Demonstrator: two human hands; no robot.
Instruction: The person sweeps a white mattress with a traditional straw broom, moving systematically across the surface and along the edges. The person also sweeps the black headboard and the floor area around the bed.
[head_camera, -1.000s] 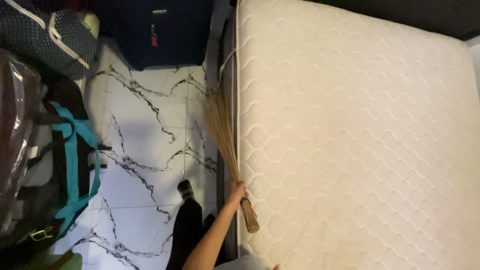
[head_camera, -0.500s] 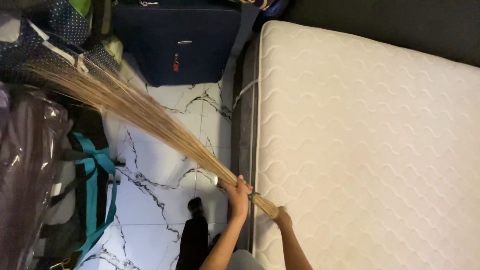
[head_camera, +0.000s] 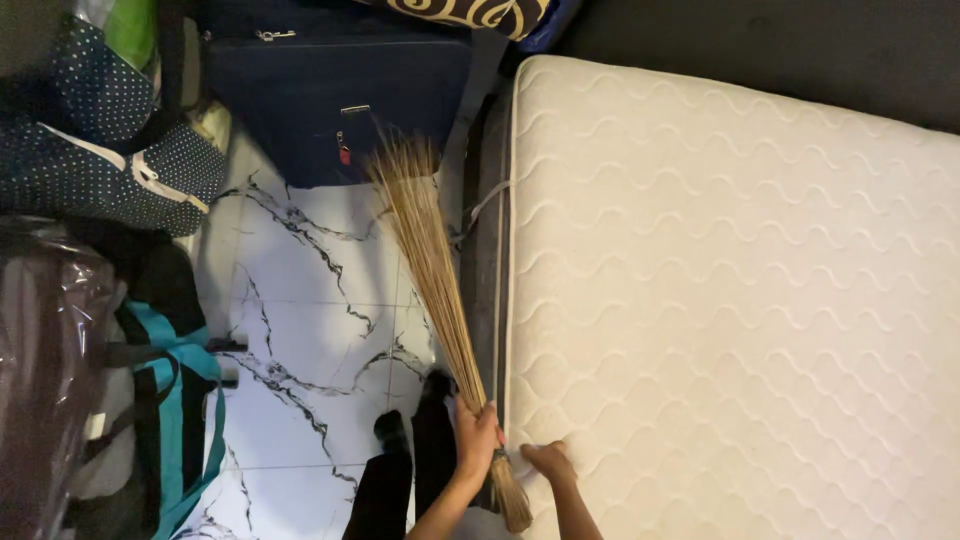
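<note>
Honestly, risks first, near to far. One stick broom (head_camera: 440, 300) is gripped near its bound end by the left hand (head_camera: 474, 438), fingers clenched around the bundle, down at the mattress corner with the bristles fanned out over the floor gap. The right hand (head_camera: 548, 462) is laid on the mattress (head_camera: 730, 300) edge just beside the broom's butt; its fingers look loosely curled on the fabric, nothing held as far as can be told.

What could go wrong, as a guess: the grip is taken so close to the end that the long bristles could be swung wide and knocked into the bags, or snagged on the strap hanging off the mattress side. Dust could also get flicked up onto the white quilting. Two dark-clad legs (head_camera: 400, 480) are planted right by the bristles, so a foot could get whacked.

Counts: one broom, two hands, one mattress, one teal-trimmed bag (head_camera: 160, 420), one plastic-wrapped bundle (head_camera: 40, 380), one polka-dot bag (head_camera: 90, 160), one navy suitcase (head_camera: 340, 100), one patterned cushion (head_camera: 470, 12) at the far end. The marble floor (head_camera: 300, 330) is tiled.
</note>
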